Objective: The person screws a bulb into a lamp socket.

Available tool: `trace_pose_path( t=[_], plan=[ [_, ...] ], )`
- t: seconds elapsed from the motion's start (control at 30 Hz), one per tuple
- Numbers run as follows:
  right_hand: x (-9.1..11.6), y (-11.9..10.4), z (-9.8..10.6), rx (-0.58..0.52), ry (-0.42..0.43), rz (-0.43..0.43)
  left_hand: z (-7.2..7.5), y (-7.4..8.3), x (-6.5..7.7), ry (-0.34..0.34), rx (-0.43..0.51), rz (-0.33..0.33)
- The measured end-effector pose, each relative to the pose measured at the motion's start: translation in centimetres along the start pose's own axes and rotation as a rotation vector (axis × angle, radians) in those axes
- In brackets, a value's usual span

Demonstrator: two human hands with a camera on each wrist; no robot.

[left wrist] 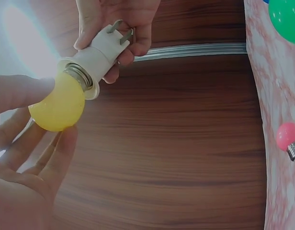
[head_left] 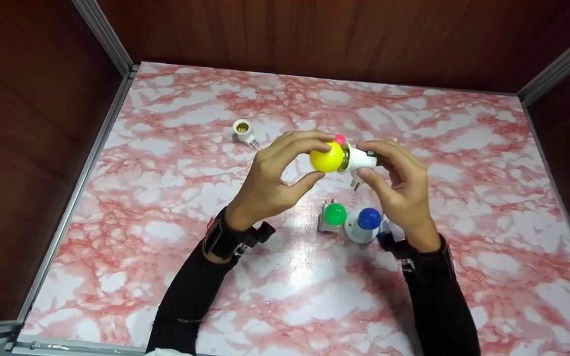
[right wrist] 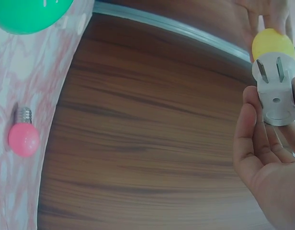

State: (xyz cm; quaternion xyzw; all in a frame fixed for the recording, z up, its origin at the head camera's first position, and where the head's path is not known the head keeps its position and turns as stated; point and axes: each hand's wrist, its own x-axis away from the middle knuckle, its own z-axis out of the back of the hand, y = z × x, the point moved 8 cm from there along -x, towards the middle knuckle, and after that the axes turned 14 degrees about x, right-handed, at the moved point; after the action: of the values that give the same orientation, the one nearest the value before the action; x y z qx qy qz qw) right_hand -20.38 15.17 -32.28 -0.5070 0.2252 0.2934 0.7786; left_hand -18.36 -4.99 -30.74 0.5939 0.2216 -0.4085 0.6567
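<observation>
My left hand (head_left: pixel 277 173) pinches a yellow light bulb (head_left: pixel 326 157) between thumb and fingers. My right hand (head_left: pixel 401 183) grips a white plug-in bulb socket (head_left: pixel 362 159), its two flat prongs (right wrist: pixel 280 69) showing in the right wrist view. The bulb's metal screw base (left wrist: pixel 79 74) enters the mouth of the socket at a tilt, with some thread still visible outside the rim. Both are held up above the table. Behind the yellow bulb lies a loose pink bulb (head_left: pixel 339 139), which shows its bare screw base in both wrist views.
Another white plug-in socket (head_left: pixel 242 129) lies at the back left, with no bulb in it. Nearer the person stand a green bulb (head_left: pixel 335 214) and a blue bulb (head_left: pixel 369 218) in white holders. A further white object (head_left: pixel 395 230) is partly hidden by the right wrist. Brown panels (head_left: pixel 314 39) surround the marbled table (head_left: pixel 176 267).
</observation>
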Motion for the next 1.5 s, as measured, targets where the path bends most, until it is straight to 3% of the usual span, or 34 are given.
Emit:
trace_pose_path(
  t=[0.13,0.43,0.57,0.87,1.1,1.5],
  plan=[
    [0.0,-0.1,0.0,-0.005,0.008,-0.002,0.1,0.0,0.0,0.004,-0.001,-0.004],
    [0.0,-0.3,0.1,-0.027,0.059,0.021,0.3,-0.6,0.0,0.055,0.062,0.062],
    [0.0,-0.4,0.1,-0.033,0.091,0.028,0.5,-0.8,0.0,0.073,0.042,0.11],
    [0.0,-0.6,-0.2,0.019,0.121,0.086,0.4,-1.3,0.3,0.147,0.125,0.206],
    [-0.1,-0.6,-0.2,0.028,0.117,0.114,0.3,-1.1,0.3,0.164,0.09,0.189],
    [0.0,-0.4,-0.2,-0.002,0.08,0.065,0.3,-1.0,0.2,0.132,0.057,0.168]
  ],
)
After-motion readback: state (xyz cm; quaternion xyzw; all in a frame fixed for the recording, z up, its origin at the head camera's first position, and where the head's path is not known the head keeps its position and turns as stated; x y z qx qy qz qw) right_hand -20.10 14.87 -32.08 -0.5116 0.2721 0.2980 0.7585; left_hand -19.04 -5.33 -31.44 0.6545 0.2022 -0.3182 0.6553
